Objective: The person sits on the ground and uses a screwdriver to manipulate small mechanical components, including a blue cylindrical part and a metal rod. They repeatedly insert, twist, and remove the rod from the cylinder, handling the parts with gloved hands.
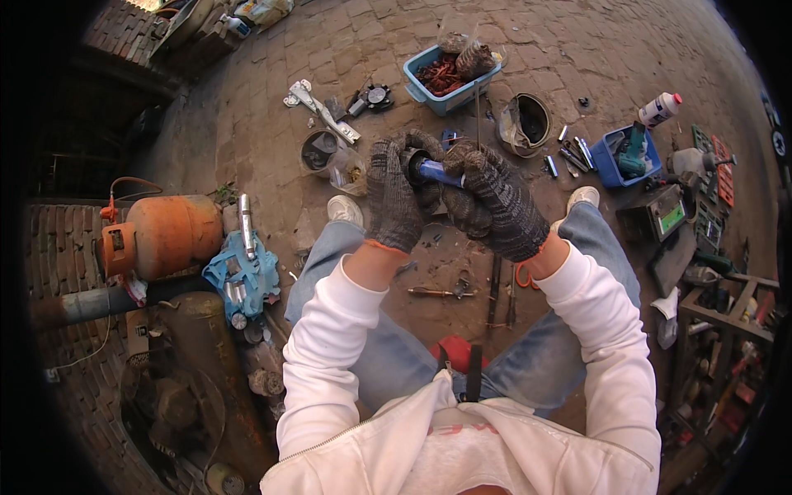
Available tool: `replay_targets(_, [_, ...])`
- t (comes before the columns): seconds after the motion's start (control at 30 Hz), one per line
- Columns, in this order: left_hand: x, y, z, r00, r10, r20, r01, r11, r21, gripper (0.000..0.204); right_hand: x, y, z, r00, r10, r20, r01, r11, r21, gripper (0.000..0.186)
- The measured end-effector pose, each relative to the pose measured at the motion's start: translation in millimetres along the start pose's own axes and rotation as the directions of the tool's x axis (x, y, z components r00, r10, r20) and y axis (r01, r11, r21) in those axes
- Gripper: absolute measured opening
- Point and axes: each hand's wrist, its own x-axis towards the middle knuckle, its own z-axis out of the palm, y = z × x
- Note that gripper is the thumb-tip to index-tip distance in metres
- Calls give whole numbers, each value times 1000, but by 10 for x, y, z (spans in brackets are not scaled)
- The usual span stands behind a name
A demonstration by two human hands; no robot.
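Observation:
Both my hands wear dark knitted gloves and meet in front of me above the brick floor. My left hand (394, 200) grips a dark round part at the end of a short blue cylindrical piece (436, 172). My right hand (495, 203) closes around the other end of the same blue piece. A thin metal rod (477, 115) stands up just behind my right hand; I cannot tell whether it is joined to the piece. My knees in blue jeans spread to either side below.
A blue tray of rusty parts (445, 78) lies ahead. An orange gas cylinder (161, 235) and a blue rag with metal parts (243, 276) are at left. Hand tools (462, 290) lie between my feet. A small blue box (627, 155), a white bottle (660, 108) and cluttered shelves stand at right.

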Motion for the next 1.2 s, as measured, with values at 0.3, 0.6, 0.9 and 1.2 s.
replay_targets(0.3, [185,-10,63,898,418,-136,-420,908,15,32,77,-3,193,910,413,50,-263,480,837,23])
replay_targets(0.6, [546,-106,178,785,599,-158,-550,791,268,31,377,-50,307,957,259,-129,-70,638,767,25])
replay_targets(0.9, [908,-282,300,956,165,-243,-252,885,-390,25,633,-25,207,942,228,-247,55,621,782,27])
replay_targets(1.2, [653,129,225,998,-49,33,59,842,-537,22,448,-215,298,963,-135,-234,106,985,-134,45])
